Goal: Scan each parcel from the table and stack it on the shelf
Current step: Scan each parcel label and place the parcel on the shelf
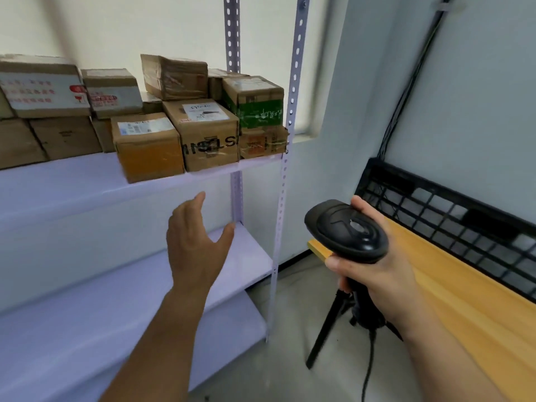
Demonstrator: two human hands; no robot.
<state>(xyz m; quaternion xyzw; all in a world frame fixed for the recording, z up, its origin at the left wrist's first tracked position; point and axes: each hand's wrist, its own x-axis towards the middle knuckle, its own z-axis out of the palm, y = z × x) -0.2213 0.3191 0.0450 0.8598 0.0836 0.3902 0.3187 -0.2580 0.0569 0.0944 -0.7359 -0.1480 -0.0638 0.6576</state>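
Several brown cardboard parcels are stacked in two layers on the upper board of the pale shelf. At its front edge stand a parcel with an orange face and one with black lettering. My left hand hangs below that board with its fingers spread and relaxed, holding nothing. My right hand grips the handle of a black barcode scanner, whose head points left toward the shelf.
The shelf's perforated posts stand between my hands and the wall. A wooden table top with a black mesh panel lies at the right. A black tripod and a cable stand on the floor below the scanner.
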